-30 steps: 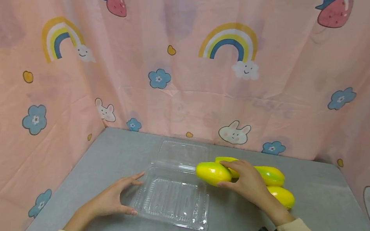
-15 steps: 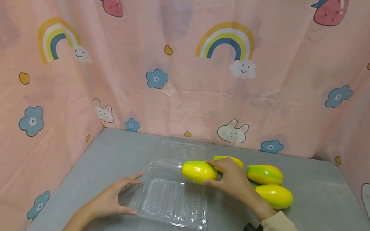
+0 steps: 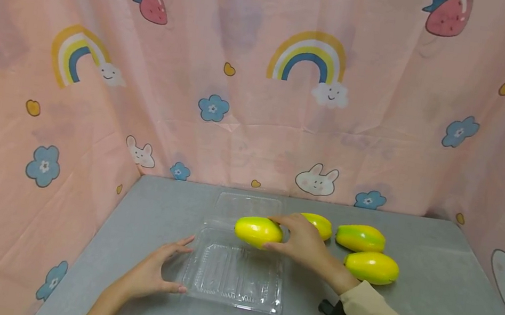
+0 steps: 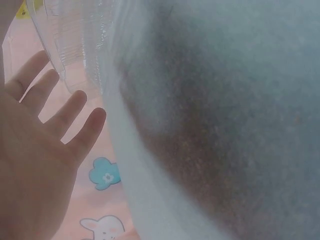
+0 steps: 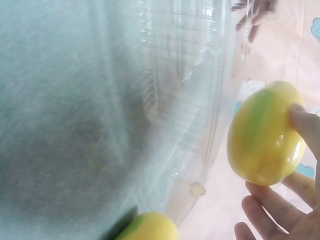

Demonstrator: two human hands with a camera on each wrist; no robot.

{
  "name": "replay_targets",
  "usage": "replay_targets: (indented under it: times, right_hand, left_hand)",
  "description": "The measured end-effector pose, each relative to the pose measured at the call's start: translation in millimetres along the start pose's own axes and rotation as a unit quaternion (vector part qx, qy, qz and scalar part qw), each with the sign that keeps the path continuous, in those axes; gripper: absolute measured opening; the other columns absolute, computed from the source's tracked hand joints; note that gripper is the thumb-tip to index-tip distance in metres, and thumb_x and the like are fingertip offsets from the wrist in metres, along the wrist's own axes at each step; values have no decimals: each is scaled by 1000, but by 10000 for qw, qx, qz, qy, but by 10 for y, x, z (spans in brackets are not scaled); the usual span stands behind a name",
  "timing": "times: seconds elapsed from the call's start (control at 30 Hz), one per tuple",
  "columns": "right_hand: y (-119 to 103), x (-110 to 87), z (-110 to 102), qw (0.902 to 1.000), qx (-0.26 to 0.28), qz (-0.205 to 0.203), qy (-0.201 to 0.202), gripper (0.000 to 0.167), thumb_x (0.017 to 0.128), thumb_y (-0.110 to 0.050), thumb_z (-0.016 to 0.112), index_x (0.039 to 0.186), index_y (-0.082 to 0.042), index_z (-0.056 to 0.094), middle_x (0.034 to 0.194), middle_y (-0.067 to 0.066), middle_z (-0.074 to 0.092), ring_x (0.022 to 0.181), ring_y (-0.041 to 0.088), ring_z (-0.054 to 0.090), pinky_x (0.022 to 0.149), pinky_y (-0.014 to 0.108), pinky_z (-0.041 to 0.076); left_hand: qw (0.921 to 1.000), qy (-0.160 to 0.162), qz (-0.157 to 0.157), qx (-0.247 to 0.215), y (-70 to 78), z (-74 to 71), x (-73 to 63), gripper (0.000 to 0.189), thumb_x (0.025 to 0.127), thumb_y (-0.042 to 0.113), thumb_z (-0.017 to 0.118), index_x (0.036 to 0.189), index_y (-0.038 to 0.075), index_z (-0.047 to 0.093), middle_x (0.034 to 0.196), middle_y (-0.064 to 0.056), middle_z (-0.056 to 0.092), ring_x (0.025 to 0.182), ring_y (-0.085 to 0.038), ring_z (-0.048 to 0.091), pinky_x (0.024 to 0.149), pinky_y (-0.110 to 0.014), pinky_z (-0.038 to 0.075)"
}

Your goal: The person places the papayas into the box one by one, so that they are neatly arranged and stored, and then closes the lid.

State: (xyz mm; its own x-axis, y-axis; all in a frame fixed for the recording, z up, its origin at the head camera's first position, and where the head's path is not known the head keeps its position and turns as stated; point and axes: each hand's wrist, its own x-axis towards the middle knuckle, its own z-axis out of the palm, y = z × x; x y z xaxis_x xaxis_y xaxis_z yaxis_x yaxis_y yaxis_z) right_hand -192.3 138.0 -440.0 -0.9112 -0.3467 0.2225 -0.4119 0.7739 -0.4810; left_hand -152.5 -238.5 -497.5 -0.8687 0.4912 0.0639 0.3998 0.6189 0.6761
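Observation:
My right hand holds a glossy yellow papaya with green patches, thumb on one side and fingers on the other. The fruit hangs above the back part of a clear plastic clamshell box, whose lid lies folded back behind it. In the right wrist view the papaya is seen raised off the table beside the box. My left hand is at the box's left side, thumb and fingers spread around its edge. The left wrist view shows the left fingers extended near the box wall; contact is unclear.
On the grey table, right of the box, lie more papayas: one partly behind my right hand, one farther right, and one near my right forearm. A pink patterned curtain rises behind and at both sides.
My right hand has carried the papaya leftward, from beside the other fruit to above the back of the box. The left hand has stayed by the box's left edge.

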Motion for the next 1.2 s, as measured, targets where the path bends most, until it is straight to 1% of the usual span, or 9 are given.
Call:
replay_targets:
  times: [0.1, 0.27, 0.43, 0.5, 0.6, 0.77, 0.87, 1.03, 1.2]
  right_hand:
    - [-31, 40, 11, 10000, 79, 13, -55, 68, 74, -52, 82, 131, -19, 65, 122, -4, 71, 110, 20, 62, 96, 42, 53]
    - [-128, 140, -3, 9987, 352, 226, -287, 66, 74, -52, 82, 130, -21, 65, 122, -6, 71, 113, 20, 62, 100, 45, 50]
    - [-222, 259, -9, 9957, 600, 418, -575, 63, 74, -47, 84, 129, -21, 66, 122, -3, 72, 116, 20, 63, 104, 47, 49]
    - [-242, 294, 8, 9937, 746, 480, -680, 63, 74, -46, 84, 129, -20, 66, 123, -2, 72, 116, 21, 64, 103, 48, 50]
    - [-259, 337, 45, 9902, 989, 570, -799, 61, 74, -45, 84, 128, -20, 66, 122, 0, 72, 115, 22, 64, 101, 48, 52]
    - [-285, 409, 150, 9854, 1318, 540, -933, 59, 75, -43, 84, 126, -18, 68, 122, 3, 72, 113, 25, 66, 98, 47, 54]
    - [-298, 451, 239, 9836, 1388, 561, -1011, 59, 75, -42, 84, 126, -16, 68, 121, 5, 72, 111, 24, 68, 96, 45, 56]
    - [-346, 479, 354, 9812, 1421, 616, -1152, 60, 75, -43, 83, 126, -15, 67, 120, 8, 73, 109, 25, 69, 95, 44, 57]
    - [-400, 478, 420, 9788, 1584, 527, -1185, 60, 76, -41, 84, 126, -13, 67, 120, 8, 72, 107, 23, 68, 93, 42, 57]
  left_hand:
    - [10000, -17, -75, 5, 6, -2, -3, 83, 69, 42, 89, 139, 15, 54, 162, 6, 34, 146, -28, 38, 112, -57, 41]
    - [9998, -57, -167, 2, 13, -14, -3, 84, 68, 46, 88, 139, 15, 55, 162, 7, 33, 147, -29, 37, 113, -59, 39]
    - [9997, -95, -212, 3, 6, -19, -1, 86, 67, 51, 86, 139, 15, 55, 162, 10, 33, 147, -29, 37, 114, -60, 37]
    - [9997, -111, -209, -17, 2, -17, -1, 86, 67, 51, 86, 139, 16, 55, 162, 11, 32, 147, -29, 36, 114, -60, 36]
    - [9998, -110, -177, -16, -3, -14, 1, 84, 68, 48, 87, 139, 16, 55, 162, 10, 32, 147, -30, 37, 114, -60, 37]
    - [9997, -116, -194, -16, -4, -11, 5, 83, 69, 44, 88, 139, 16, 54, 163, 6, 32, 147, -32, 36, 113, -61, 38]
    - [9996, -129, -230, -34, -3, -12, 7, 83, 69, 44, 88, 139, 15, 54, 163, 5, 32, 147, -33, 36, 113, -62, 37]
    - [9996, -122, -263, -12, -8, -10, 8, 85, 68, 44, 88, 140, 17, 53, 163, 7, 33, 146, -32, 37, 113, -60, 38]
    - [9997, -108, -216, 40, -13, -1, 9, 85, 68, 45, 88, 140, 18, 53, 163, 7, 33, 146, -31, 38, 113, -58, 39]
